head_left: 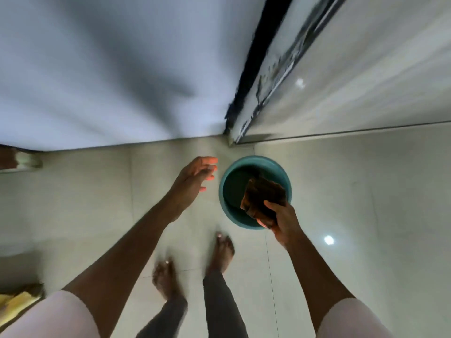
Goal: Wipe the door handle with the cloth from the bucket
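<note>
A teal bucket (228, 176) stands on the tiled floor just in front of my feet. My right hand (283, 220) is closed on a dark brown cloth (262, 200), holding it over the bucket's near right rim. My left hand (195, 179) hovers left of the bucket with fingers spread and nothing in it. A white door (109, 69) fills the upper left; its handle is out of view. The image is blurred by motion.
A dark gap and a worn frame edge (256, 93) run diagonally between the door and a glossy tiled wall (366, 69) on the right. My bare feet (195, 259) stand behind the bucket. A yellow object (17, 301) lies at the lower left edge.
</note>
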